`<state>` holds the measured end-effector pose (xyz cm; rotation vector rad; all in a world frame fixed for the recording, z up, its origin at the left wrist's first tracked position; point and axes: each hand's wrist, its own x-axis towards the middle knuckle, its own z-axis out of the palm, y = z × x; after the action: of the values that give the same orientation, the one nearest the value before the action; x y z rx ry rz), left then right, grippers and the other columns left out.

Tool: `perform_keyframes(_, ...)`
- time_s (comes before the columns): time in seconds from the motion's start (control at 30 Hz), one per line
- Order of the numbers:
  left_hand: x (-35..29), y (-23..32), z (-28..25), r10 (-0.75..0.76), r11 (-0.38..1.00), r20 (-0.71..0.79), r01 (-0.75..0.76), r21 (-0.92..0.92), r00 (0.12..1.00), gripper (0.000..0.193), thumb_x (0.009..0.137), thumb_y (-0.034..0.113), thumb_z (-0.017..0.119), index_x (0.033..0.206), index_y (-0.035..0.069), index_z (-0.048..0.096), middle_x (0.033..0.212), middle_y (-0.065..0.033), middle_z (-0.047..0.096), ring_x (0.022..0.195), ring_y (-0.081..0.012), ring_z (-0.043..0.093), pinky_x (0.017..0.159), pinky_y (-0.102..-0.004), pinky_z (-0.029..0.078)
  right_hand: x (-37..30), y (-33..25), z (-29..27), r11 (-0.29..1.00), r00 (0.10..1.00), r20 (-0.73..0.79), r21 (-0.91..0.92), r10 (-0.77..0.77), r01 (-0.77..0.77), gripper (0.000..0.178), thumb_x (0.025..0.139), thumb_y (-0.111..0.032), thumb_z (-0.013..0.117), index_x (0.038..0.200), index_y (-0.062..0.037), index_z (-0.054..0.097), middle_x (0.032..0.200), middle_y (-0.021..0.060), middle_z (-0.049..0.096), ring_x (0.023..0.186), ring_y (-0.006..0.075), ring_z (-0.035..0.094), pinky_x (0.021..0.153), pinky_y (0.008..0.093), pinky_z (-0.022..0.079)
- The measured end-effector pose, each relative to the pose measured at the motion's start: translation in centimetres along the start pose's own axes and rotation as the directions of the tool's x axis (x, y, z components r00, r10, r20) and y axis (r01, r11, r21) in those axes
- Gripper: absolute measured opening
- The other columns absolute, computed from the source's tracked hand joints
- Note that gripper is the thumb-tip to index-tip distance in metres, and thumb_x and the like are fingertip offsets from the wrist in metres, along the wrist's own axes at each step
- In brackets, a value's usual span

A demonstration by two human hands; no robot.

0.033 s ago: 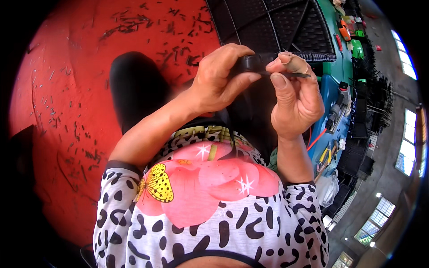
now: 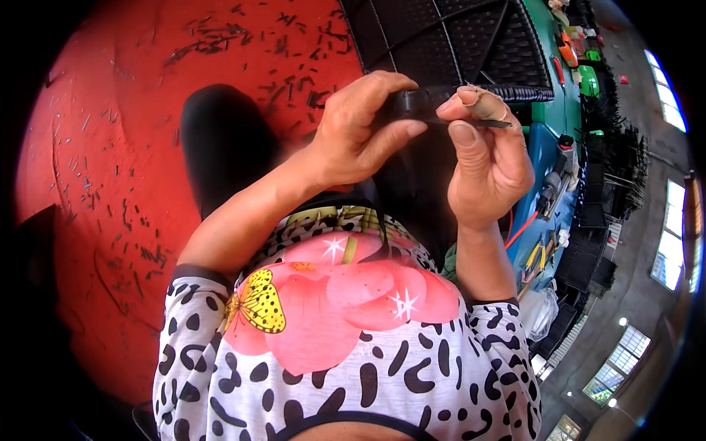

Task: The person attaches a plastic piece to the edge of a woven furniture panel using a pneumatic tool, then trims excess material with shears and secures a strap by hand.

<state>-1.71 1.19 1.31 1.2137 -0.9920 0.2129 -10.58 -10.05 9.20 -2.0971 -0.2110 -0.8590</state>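
Note:
My left hand [image 2: 354, 136] is closed around the rounded end of a black frame piece [image 2: 409, 104], fingers over the far side and thumb on the near side. Just to the right, my right hand [image 2: 487, 165] pinches a thin dark flat strip [image 2: 496, 123] between thumb and forefinger. Tan tape [image 2: 488, 108] wraps one finger of that hand. Beyond both hands stretches a black woven wicker panel [image 2: 412, 40] with a braided edge [image 2: 518, 93]. Whether the strip joins the weave is hidden behind my fingers.
Short dark offcuts [image 2: 213, 40] litter the red floor [image 2: 147, 73] at left. To the right, a blue tray [image 2: 540, 147] holds a dark power tool [image 2: 550, 187] and yellow-handled pliers [image 2: 535, 253]. My black-clad knee [image 2: 220, 132] stands left of the hands.
My left thumb has drawn back slightly to the left, and my right thumb has shifted a little to the right. Both grips stay the same.

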Motion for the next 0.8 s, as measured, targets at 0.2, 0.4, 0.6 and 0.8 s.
perform_keyframes(0.2, -0.3, -0.3, -1.6, -0.043, 0.996, 0.117, 0.052, -0.073, 0.992, 0.04, 0.082, 0.005, 0.066, 0.118, -0.007, 0.053, 0.109, -0.0156, 0.061, 0.095, -0.0218, 0.06, 0.084, -0.0302, 0.046, -0.4, 0.4, -0.3, 0.979, 0.995, -0.001, 0.18, 0.096, -0.094, 0.022, 0.088, -0.004, 0.059, 0.107, 0.0073, 0.058, 0.092, 0.0134, 0.064, 0.084, 0.0191, 0.061, 0.078, 0.0303, 0.049)
perform_keyframes(0.4, -0.1, -0.6, -3.1, -0.154, 0.965, 0.183, 0.188, -0.185, 0.971, 0.037, 0.084, 0.0, 0.06, 0.12, -0.008, 0.053, 0.118, -0.0169, 0.058, 0.102, -0.0216, 0.059, 0.091, -0.0325, 0.045, -0.7, 1.2, -0.3, 0.969, 0.996, -0.016, 0.233, 0.087, -0.081, 0.02, 0.09, -0.004, 0.057, 0.105, 0.0078, 0.057, 0.091, 0.0144, 0.064, 0.084, 0.0217, 0.062, 0.076, 0.0307, 0.05)
perform_keyframes(0.6, -0.1, -0.2, -3.5, -0.074, 0.993, 0.2, 0.053, 0.108, 0.977, 0.063, 0.069, -0.006, 0.067, 0.128, -0.006, 0.044, 0.119, -0.0203, 0.057, 0.105, -0.0279, 0.058, 0.092, -0.0364, 0.045, -1.4, 1.5, -0.1, 0.95, 0.994, -0.026, 0.296, 0.11, -0.097, 0.02, 0.089, -0.001, 0.059, 0.106, 0.0076, 0.058, 0.096, 0.0136, 0.063, 0.085, 0.0175, 0.062, 0.077, 0.0273, 0.05)
perform_keyframes(0.8, -0.8, 0.0, -3.1, 0.131, 0.882, 0.089, -0.157, 0.444, 0.987, 0.077, 0.057, -0.002, 0.076, 0.124, -0.002, 0.041, 0.118, -0.0239, 0.053, 0.106, -0.0353, 0.055, 0.088, -0.0384, 0.046, -1.3, 1.8, 0.5, 0.935, 0.994, -0.041, 0.346, 0.097, -0.077, 0.017, 0.087, 0.001, 0.062, 0.102, 0.0077, 0.058, 0.101, 0.0123, 0.063, 0.085, 0.0129, 0.062, 0.076, 0.0222, 0.05)
